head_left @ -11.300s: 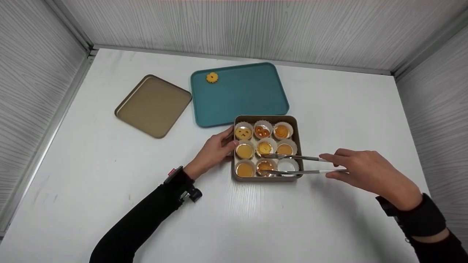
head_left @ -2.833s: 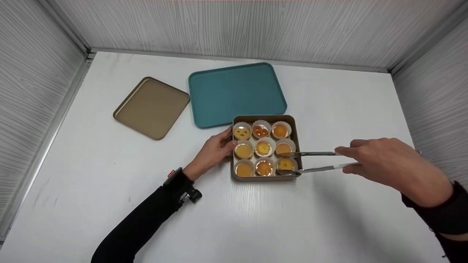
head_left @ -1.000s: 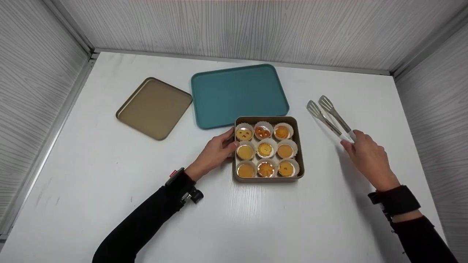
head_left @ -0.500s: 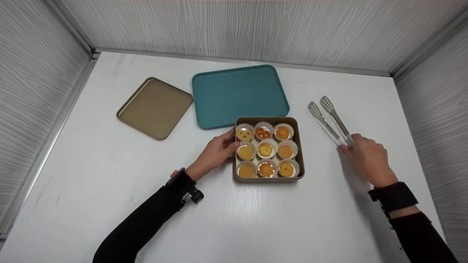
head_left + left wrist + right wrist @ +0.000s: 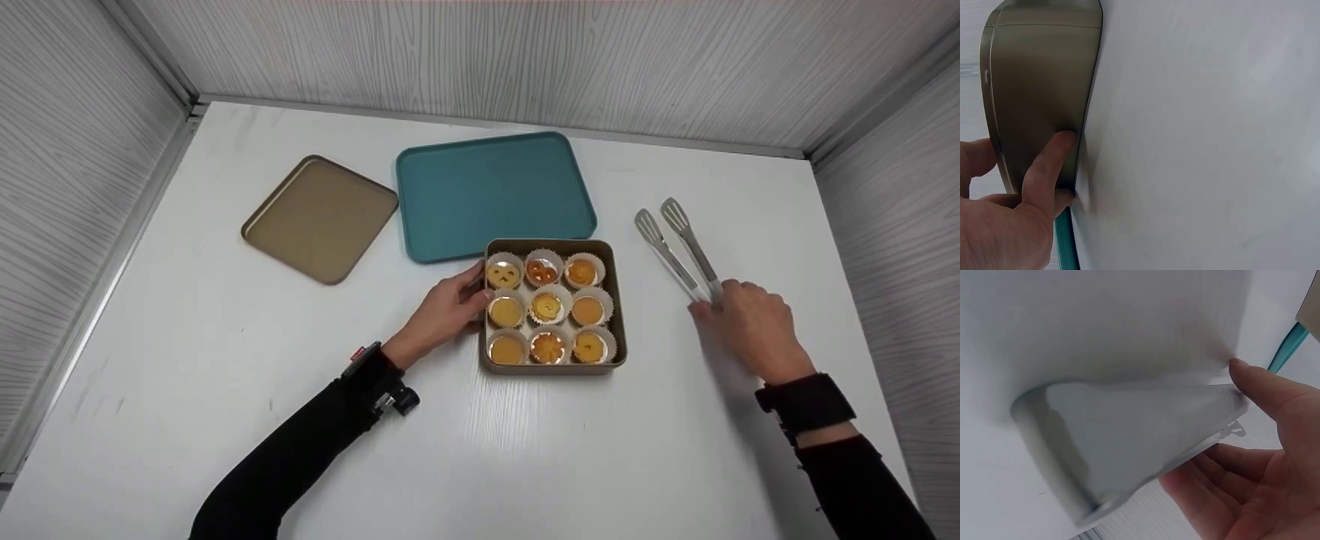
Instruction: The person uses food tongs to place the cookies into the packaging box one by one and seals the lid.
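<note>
A square bronze tin [image 5: 553,369] stands near the middle of the table, with cookies in white paper cups arranged in rows. My left hand [image 5: 439,319] holds its left side, thumb at the rim. In the left wrist view, the fingers [image 5: 1044,169] press against the tin's outer wall [image 5: 1044,73]. To the right, my right hand [image 5: 754,330] holds metal tongs [image 5: 694,247] by the handle end, between thumb and fingers. Their slotted heads point away from me, apart, with nothing between them. The right wrist view shows the white handle [image 5: 1129,433] close up, low over the table.
Behind the tin lies a teal tray [image 5: 495,195], its near edge close to the tin's back. A flat bronze tray or lid [image 5: 319,221] lies to its left, corner at the teal tray's edge. Pale panels [image 5: 487,60] enclose the table's back and sides.
The cookie on the teal tray is gone from there; the tin's near right cup, first empty, holds a cookie. The tongs have moved right from the tin and down toward the table.
</note>
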`<state>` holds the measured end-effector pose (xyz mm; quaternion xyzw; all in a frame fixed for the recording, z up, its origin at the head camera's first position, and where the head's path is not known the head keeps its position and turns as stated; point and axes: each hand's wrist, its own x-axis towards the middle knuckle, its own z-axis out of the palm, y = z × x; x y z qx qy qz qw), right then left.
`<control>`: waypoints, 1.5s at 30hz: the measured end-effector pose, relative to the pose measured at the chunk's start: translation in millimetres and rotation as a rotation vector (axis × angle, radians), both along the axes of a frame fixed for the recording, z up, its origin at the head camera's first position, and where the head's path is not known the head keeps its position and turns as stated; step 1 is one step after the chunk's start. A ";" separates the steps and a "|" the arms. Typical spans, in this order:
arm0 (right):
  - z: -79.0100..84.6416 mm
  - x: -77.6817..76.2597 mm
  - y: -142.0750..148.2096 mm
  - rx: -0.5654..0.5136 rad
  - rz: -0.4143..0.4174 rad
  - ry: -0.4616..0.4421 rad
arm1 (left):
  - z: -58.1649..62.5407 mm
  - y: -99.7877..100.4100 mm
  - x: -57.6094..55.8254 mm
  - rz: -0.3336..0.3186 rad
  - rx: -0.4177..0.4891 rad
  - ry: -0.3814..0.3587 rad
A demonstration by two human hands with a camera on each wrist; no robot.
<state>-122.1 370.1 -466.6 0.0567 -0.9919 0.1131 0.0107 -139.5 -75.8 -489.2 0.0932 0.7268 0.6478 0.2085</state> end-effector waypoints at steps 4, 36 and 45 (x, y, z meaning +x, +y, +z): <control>2.0 -1.9 0.1 0.009 0.016 -0.020 | -0.4 0.0 -1.3 0.007 -0.005 -0.009; 17.5 17.4 -54.8 -0.282 0.159 0.298 | 24.7 -82.0 -36.9 0.338 -0.468 0.466; 18.0 22.1 -61.9 -0.294 0.172 0.251 | 38.1 -183.6 -79.6 0.360 -0.855 0.503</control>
